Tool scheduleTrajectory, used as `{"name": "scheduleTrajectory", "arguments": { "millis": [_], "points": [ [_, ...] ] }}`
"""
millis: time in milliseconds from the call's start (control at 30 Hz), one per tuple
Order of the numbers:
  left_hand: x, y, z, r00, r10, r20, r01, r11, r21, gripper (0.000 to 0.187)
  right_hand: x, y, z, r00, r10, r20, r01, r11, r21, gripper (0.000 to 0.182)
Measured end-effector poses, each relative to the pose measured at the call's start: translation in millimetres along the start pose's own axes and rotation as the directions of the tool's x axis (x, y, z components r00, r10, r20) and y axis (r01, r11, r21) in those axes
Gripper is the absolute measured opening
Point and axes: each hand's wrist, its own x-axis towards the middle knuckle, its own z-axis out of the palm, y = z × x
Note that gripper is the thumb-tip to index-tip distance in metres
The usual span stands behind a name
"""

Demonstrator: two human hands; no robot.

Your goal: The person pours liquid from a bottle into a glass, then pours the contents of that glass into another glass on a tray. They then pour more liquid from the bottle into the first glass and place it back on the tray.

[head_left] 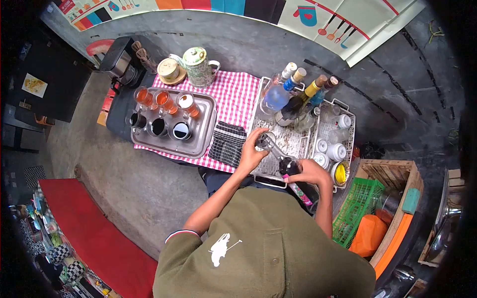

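My left hand (254,149) is closed round a small clear glass piece (266,141) above the front of the white rack (293,144). To its right, my right hand (312,174) grips a dark object (288,166) with a pink patterned strip (300,192) hanging below it; its exact kind is unclear. The glass piece and dark object meet or overlap between my hands. Several bottles (293,107) stand on the rack beyond them. Left of my left hand, a black checked cloth (227,144) lies on the red checked tablecloth (236,99).
A metal tray (206,124) holds cups of dark liquid and glasses of red drink at left. Behind it stand a teapot (198,67) and coffee machine (121,62). Right are a rack of white cups (337,151) and a wooden crate (412,174) with a green basket (355,211).
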Motion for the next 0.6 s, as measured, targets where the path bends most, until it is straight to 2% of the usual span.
{"name": "scheduleTrajectory", "arguments": {
  "millis": [200,300,500,600],
  "points": [
    [-2.0,5.2,-1.6,1.0,-0.027,0.007,0.027,1.0,-0.015,0.065,4.8,11.1,6.8,1.0,-0.008,-0.001,0.008,0.999,0.038,0.071],
    [-3.0,2.3,0.0,1.0,-0.01,0.005,0.01,1.0,-0.009,0.066,6.5,11.2,5.6,1.0,-0.004,-0.012,0.004,0.998,-0.066,0.073],
    [-1.2,-1.6,-0.8,1.0,-0.007,0.005,0.007,1.0,-0.002,0.065,1.3,5.4,5.4,0.999,-0.045,-0.027,0.045,0.999,0.023,0.072],
    [-2.1,0.3,0.2,1.0,-0.026,0.014,0.027,0.999,-0.041,0.066,2.6,5.3,3.7,0.999,-0.04,-0.012,0.04,0.999,-0.024,0.073]
  ]
}}
